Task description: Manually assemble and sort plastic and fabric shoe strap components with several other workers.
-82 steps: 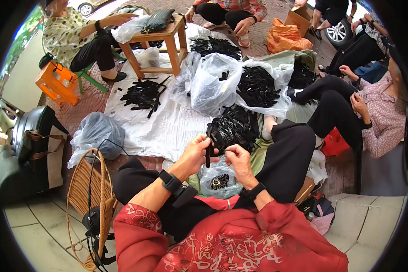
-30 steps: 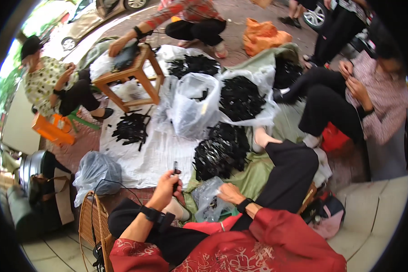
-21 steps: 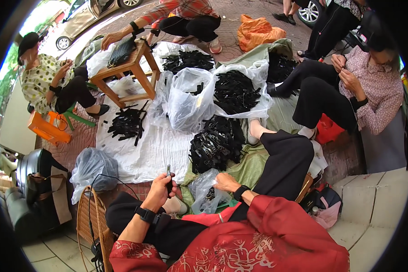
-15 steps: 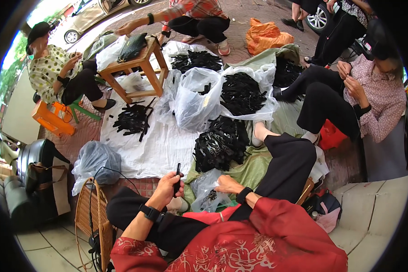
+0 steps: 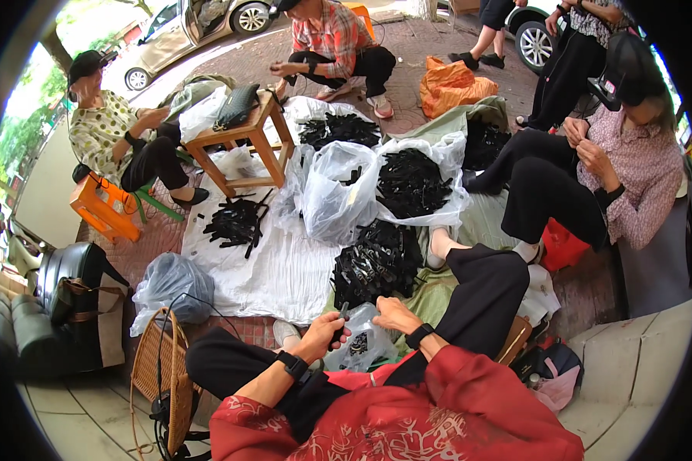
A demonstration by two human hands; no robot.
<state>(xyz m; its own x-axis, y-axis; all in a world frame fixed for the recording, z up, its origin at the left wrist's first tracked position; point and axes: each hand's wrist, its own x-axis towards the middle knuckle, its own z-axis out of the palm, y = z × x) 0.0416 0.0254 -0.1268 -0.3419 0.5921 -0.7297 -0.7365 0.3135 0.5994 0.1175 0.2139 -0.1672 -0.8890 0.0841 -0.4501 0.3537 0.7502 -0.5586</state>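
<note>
My left hand (image 5: 324,338) is closed around a short black strip (image 5: 340,324), whose end sticks up past the thumb. Close by on the right, my right hand (image 5: 396,316) has its fingers curled together over a clear plastic bag (image 5: 361,338); whatever is in them, if anything, is too small to make out. Small dark pieces lie inside that bag. Just beyond my hands rises a large pile of black strips (image 5: 377,265), some with shiny bits. A white plastic sack (image 5: 415,211) farther back holds more strips, and a smaller heap (image 5: 234,223) lies to the left on the white sheet (image 5: 284,284).
A wooden stool (image 5: 273,165) bearing a black bag stands beyond the sheet. At left are a grey plastic bag (image 5: 181,288) and a wicker basket (image 5: 150,376). Several people sit or squat around, one in a patterned blouse (image 5: 642,161) at right. An orange bag (image 5: 454,84) lies far back.
My left hand has moved right and down with the black strip, nearer my right hand. The right hand has shifted slightly. The squatting person has drawn an arm back from the stool.
</note>
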